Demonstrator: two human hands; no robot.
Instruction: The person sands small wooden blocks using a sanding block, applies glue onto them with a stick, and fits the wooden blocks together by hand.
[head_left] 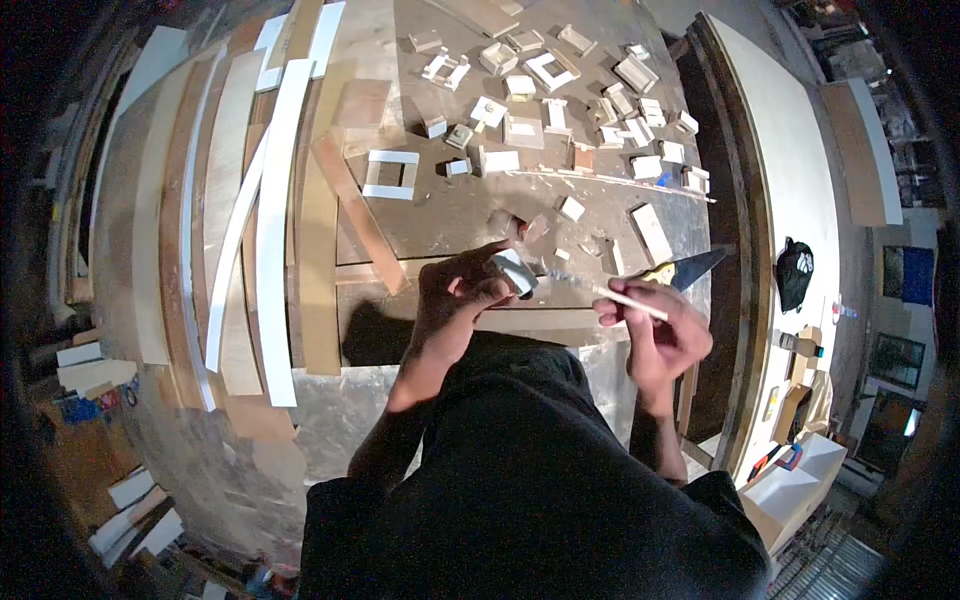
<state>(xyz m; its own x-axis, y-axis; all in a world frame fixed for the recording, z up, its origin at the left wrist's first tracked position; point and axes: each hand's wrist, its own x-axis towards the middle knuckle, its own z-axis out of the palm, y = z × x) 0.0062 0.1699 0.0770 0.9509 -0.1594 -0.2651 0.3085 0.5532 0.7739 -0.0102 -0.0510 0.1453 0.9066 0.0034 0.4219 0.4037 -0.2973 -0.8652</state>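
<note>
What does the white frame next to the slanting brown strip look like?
The white frame has four straight sides around an open middle, with brown showing through. It looks like painted wood or board. It lies flat on the table, close beside the strip; I can't tell if they touch. Neither the left hand nor the right hand touches it.

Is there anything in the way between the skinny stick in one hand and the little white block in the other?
Nothing solid clearly blocks the gap between the thin stick in the right hand and the white block in the left hand. A pale, blurred streak shows there, too unclear to name.
</note>
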